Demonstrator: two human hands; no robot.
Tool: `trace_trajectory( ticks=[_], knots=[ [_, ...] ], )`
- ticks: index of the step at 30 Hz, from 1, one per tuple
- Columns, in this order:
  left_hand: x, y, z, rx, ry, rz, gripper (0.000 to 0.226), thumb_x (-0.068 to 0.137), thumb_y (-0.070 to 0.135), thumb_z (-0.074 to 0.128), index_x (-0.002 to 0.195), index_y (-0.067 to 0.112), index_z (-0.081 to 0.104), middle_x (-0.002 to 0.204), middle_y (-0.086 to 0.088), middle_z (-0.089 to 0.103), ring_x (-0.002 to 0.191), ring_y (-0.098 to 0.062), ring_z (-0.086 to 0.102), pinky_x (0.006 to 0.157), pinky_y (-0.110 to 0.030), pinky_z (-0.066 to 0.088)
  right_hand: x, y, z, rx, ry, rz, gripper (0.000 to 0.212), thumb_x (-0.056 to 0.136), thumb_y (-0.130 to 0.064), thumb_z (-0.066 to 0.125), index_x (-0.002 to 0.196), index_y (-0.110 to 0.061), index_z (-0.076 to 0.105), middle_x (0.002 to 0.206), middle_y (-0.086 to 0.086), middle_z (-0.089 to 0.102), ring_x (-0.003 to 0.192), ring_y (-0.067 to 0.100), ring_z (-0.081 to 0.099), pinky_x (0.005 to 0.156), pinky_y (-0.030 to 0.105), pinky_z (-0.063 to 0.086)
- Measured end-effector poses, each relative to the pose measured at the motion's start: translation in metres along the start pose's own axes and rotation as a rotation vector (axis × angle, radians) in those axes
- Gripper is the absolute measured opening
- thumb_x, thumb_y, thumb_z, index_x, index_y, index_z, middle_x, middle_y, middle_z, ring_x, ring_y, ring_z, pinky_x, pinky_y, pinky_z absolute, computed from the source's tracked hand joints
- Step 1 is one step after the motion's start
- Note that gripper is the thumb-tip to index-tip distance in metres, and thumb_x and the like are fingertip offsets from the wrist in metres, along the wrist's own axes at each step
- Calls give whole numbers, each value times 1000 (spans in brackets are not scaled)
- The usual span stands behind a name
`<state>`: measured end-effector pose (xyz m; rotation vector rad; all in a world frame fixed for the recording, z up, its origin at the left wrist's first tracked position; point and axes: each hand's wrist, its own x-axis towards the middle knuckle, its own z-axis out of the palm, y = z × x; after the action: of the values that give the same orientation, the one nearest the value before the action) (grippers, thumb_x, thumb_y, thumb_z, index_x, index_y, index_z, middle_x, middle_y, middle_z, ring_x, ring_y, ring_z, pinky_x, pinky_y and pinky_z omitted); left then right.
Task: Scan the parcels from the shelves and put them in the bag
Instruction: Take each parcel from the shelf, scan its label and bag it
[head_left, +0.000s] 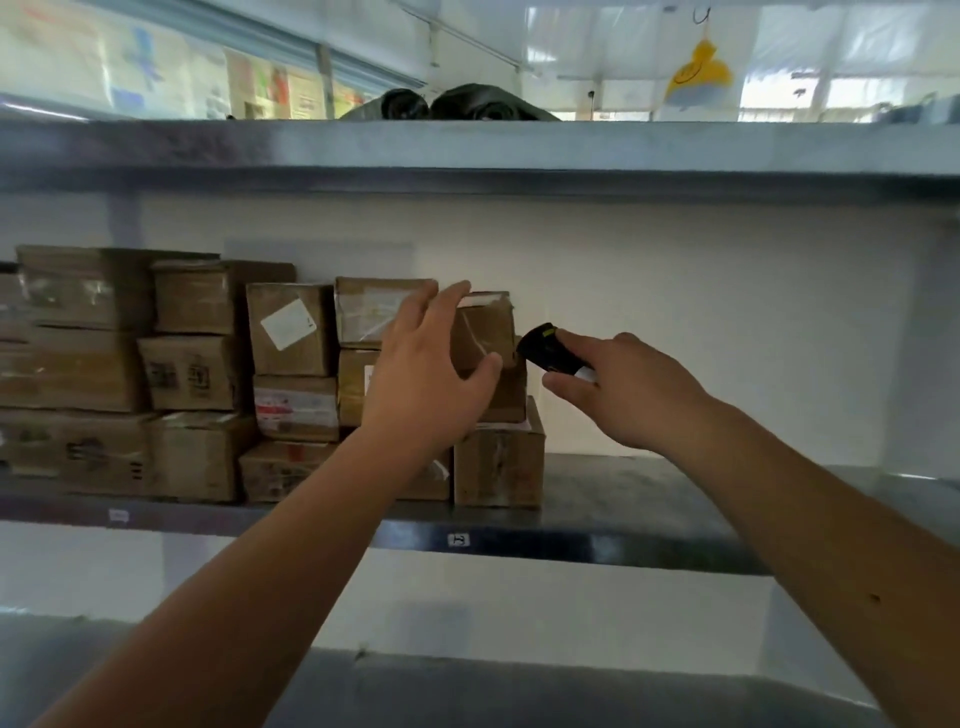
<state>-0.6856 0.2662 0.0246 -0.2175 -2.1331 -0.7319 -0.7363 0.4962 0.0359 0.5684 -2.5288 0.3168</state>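
Two hands close on the top parcel at the stack's right end.

Left hand, fingers spread and holding nothing, frames this parcel; right hand, just right of it, grips the scanner. Best clasp the parcel firmly, turn its label toward the scanner, steadying neighbours. No bag shows.

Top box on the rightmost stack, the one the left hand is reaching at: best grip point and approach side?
Grip the small top box across its width, thumb on the exposed right face, fingers over the top left edge, coming from the front. Its right side is free, since the stack ends there; another box crowds its left. The left hand is already spread this way, while the right hand holds the scanner.
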Motion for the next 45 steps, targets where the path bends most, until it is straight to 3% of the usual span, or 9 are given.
trace_trajectory(
  ticks=[6,11,19,24,28,32,37,41,45],
  knots=[
    [20,1,16,-169,19,-198,74,92,51,71,155,45,31,153,4,47,131,-19,54,99,-42,57,37,6,10,-41,-12,18,65,98,-71,40,157,-44,33,113,10,58,92,27,60,75,37,53],
    [29,3,18,-394,8,-379,55,97,58,65,145,41,46,100,19,67,84,11,64,61,-14,46,53,5,18,-63,-30,29,64,99,-70,41,156,-42,35,118,12,58,98,30,60,80,38,53],
    [36,11,11,-602,158,-276,7,95,46,72,93,52,68,97,19,70,93,-4,68,74,-32,63,37,5,13,-48,54,20,67,96,-74,40,156,-47,29,114,9,56,94,27,59,71,34,49],
    [22,11,0,-655,47,-264,54,84,27,88,114,58,56,124,19,58,110,-7,60,58,-11,54,15,2,6,1,48,58,65,97,-72,41,156,-50,26,103,3,50,85,21,54,67,32,46],
    [6,14,-18,-605,-68,-240,108,76,10,91,141,71,31,151,12,28,111,-9,53,80,-30,63,-11,-7,-1,-2,25,77,64,97,-72,41,156,-52,24,102,1,50,85,20,56,67,33,48],
    [-15,18,-35,-608,-219,-178,134,69,2,90,146,79,11,167,10,21,130,-18,50,90,-44,64,-40,-27,-10,58,54,95,63,98,-72,36,155,-53,21,94,-5,47,78,12,53,59,29,41],
    [-53,8,-52,-721,-275,-114,137,78,-3,81,143,83,-4,122,60,37,116,10,51,76,-13,58,-81,-64,-23,52,21,134,57,97,-75,36,149,-55,23,90,-7,47,76,10,52,59,28,42],
    [-89,2,-75,-814,-305,-166,131,81,-11,70,135,90,6,124,56,46,120,10,53,88,-25,62,-124,-95,-29,83,-41,158,54,95,-76,34,145,-60,26,91,-3,47,77,16,53,65,32,47],
    [-131,-1,-100,-805,-282,-110,128,86,0,78,138,87,0,140,50,43,133,18,45,92,-13,53,-169,-126,-32,138,-110,187,51,95,-77,34,145,-64,26,100,-4,56,85,15,58,74,37,54]
  ],
)
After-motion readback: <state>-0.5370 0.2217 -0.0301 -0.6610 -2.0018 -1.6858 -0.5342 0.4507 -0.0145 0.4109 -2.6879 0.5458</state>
